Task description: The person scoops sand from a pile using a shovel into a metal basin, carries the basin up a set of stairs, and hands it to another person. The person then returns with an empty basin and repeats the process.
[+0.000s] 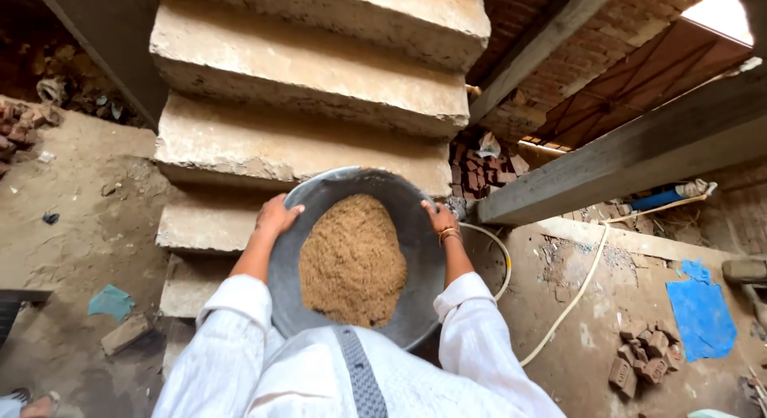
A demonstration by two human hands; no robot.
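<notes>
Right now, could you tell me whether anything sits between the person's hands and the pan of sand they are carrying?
Nothing visible does. The left hand and the right hand each grip the rim of the grey metal pan directly, on opposite sides, with the heap of brown sand lying between them inside it.

We carry a round, shallow metal pan (pixel 355 258), dull grey and worn, held level in front of our chest above the concrete steps (pixel 304 138). A heaped mound of brown sand (pixel 351 262) fills its middle, dry and grainy, leaving bare metal showing around the rim. The pan's near edge is hidden behind our white shirt.
</notes>
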